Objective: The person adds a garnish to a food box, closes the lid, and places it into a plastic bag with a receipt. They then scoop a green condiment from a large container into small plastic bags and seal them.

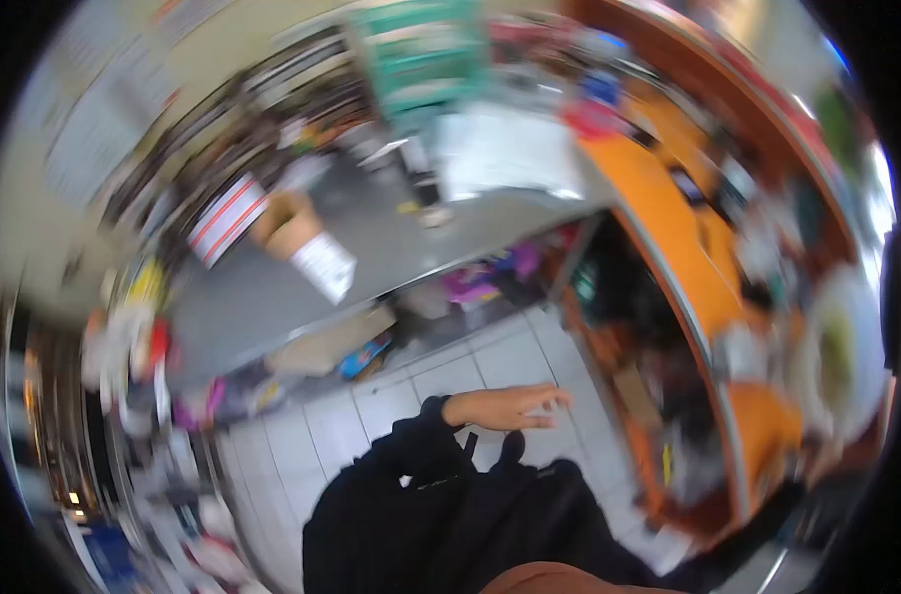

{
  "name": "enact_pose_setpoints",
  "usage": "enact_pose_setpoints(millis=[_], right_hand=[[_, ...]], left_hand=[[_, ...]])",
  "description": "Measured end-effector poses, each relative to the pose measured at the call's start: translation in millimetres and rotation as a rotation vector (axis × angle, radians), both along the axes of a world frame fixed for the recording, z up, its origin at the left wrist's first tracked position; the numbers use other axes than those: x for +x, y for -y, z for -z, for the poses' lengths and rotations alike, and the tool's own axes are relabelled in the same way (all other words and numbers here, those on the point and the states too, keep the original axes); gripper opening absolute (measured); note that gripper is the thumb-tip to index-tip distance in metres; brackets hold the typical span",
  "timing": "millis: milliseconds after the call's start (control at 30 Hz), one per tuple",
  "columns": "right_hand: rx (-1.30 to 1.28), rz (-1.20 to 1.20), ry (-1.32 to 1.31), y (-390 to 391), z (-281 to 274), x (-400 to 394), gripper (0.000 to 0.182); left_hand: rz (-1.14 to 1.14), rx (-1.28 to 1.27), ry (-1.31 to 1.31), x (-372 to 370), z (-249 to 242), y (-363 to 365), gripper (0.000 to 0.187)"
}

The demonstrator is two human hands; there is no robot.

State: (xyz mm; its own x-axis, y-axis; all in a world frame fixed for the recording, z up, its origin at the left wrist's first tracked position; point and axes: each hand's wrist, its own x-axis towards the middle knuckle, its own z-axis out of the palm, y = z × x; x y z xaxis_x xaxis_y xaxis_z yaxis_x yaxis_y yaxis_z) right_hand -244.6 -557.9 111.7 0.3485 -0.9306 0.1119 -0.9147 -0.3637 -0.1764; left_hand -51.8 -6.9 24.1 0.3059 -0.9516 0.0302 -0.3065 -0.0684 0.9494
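My left hand [508, 406] hangs in front of my body above the white tiled floor [346, 436]. Nothing is in it, and its fingers are loosely stretched and apart. At the far right, my right hand [816, 461] is smeared by motion and reaches out past the end of the orange counter [762, 416]. Just above it is a large whitish rounded thing [841, 356] with a yellow-green patch; whether the hand touches it cannot be made out.
A grey metal table [371, 233] carries an open cardboard box [290, 230], a white package [510, 148] and small items. A green plastic chair or rack [421, 59] stands behind. Shelves under the counter hold dark clutter. Goods crowd the left side.
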Motion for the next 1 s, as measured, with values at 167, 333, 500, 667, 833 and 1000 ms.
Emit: enact_pose_setpoints(millis=[167,333,500,667,833,1000], right_hand=[[-0.139,-0.257,0.039,51,64,94,0.035],[-0.226,-0.371,0.155,19,87,163,0.034],[-0.470,-0.546,0.647,-85,75,239,0.034],[0.047,-1.086,1.228,-343,48,346,0.034],[0.735,-2.045,0.921,-793,-8,528,0.020],[-0.084,-1.934,0.562,-1061,44,737,0.017]], left_hand=[[-0.352,0.313,0.139,-15,46,-59,0.043],[-0.558,0.488,0.006,-16,40,-132,0.042],[-0.906,0.187,-0.034,37,16,-264,0.030],[-1.602,0.137,0.445,114,-27,-395,0.019],[-1.554,-0.561,0.341,168,-11,-442,0.010],[-0.703,-0.320,0.098,129,37,-391,0.023]])
